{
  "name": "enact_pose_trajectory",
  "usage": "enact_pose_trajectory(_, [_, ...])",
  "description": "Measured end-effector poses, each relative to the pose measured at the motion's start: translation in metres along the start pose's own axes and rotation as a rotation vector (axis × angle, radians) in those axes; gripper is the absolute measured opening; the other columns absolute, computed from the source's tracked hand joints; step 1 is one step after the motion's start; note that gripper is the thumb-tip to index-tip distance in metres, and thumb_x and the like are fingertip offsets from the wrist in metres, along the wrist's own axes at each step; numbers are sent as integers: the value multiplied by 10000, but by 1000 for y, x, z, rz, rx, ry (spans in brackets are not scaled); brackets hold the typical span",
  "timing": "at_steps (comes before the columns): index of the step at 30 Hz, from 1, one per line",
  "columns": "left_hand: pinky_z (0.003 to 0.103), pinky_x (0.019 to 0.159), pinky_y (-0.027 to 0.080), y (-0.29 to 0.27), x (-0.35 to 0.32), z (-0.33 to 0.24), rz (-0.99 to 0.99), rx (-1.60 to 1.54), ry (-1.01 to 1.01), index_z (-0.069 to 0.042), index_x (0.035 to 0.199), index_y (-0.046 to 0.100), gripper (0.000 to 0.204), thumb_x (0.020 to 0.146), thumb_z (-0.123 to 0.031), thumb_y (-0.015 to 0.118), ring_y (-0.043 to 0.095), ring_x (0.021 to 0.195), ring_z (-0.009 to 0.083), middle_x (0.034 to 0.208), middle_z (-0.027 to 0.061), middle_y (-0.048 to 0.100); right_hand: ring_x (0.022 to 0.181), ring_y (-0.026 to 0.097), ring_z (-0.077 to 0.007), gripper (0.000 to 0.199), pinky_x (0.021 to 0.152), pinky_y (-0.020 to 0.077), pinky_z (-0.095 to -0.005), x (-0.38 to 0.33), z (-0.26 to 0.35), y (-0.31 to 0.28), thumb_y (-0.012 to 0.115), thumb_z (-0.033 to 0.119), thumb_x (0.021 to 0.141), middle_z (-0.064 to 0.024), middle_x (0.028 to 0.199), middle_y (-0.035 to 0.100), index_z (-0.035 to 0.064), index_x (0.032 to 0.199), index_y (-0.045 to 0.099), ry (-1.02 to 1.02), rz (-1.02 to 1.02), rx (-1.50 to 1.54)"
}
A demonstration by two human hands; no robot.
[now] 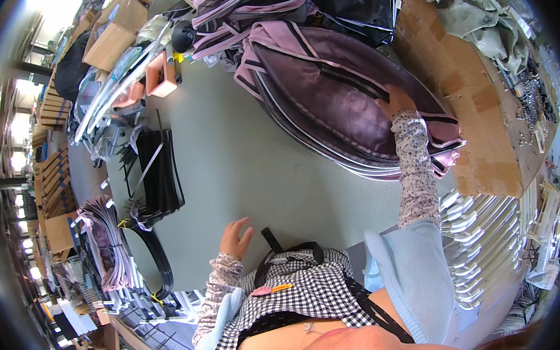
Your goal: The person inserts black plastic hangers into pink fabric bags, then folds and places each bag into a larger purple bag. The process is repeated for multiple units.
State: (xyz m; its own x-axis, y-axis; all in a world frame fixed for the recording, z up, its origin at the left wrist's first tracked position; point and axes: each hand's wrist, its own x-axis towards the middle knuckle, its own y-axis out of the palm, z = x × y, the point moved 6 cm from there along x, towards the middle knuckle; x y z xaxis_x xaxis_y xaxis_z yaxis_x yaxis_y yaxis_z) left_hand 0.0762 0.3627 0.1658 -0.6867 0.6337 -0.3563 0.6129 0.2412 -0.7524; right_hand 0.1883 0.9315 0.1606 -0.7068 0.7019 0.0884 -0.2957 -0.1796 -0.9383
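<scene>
Apron [321,275] in black-and-white check comes nearest, at the edge of the green table [227,146]. Just ahead of it the left hand [235,239] hovers by that edge, fingers loosely spread with nothing in them, wrist angled upward. The right forearm stretches well forward in its patterned sleeve [413,147], and the right hand [398,101] rests on the stack of mauve panels [353,116]; whether it pinches the cloth I cannot tell, as the fingertips do not show clearly. The stack lies toward the table's right side, beside brown cardboard [460,80]. Handling the uppermost panel seems the step in hand; shifting it would call for a sure hold, probably with both hands. Farther off, more pink-trimmed pieces [251,16] lie heaped
</scene>
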Motion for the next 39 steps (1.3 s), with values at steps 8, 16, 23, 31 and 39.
enact_pose_trajectory(8, [321,917,490,20,33,-85,126,-1194,-112,-50,1468,375,593,961,-228,627,581,1154,208,1301,134,592,865,671,-275,325,731,555,-391,-224,241,-9,618,153,824,-88,986,626,101,1145,626,-622,212,143])
enact_pose_trajectory(16, [283,604,429,76,28,-44,-157,-741,51,-40,1101,599,203,921,-129,575,497,685,97,819,38,559,1151,518,-345,505,975,429,-453,-266,239,-24,714,246,791,-149,1204,581,55,1238,578,-393,20,314])
enact_pose_trajectory(23, [323,679,428,32,-39,-18,-187,-781,4,-15,1031,580,220,982,-227,551,471,718,138,759,66,524,1176,512,-406,658,854,529,-503,-316,162,157,736,451,749,-164,1226,518,76,1249,528,-115,241,-408])
enact_pose_trajectory(31, [338,627,441,-28,-67,135,-661,-758,95,-61,1033,653,210,951,-136,475,540,690,181,763,53,596,799,632,-394,214,675,486,-484,-204,169,68,637,255,873,-208,887,651,85,995,682,-387,3,153])
enact_pose_trajectory(39, [289,443,395,-139,-61,273,-674,-815,-131,-46,1045,640,311,1013,-334,527,484,479,114,587,21,522,876,697,-293,361,797,549,-443,-60,-53,21,506,336,957,-109,1030,729,66,1115,684,86,294,-374])
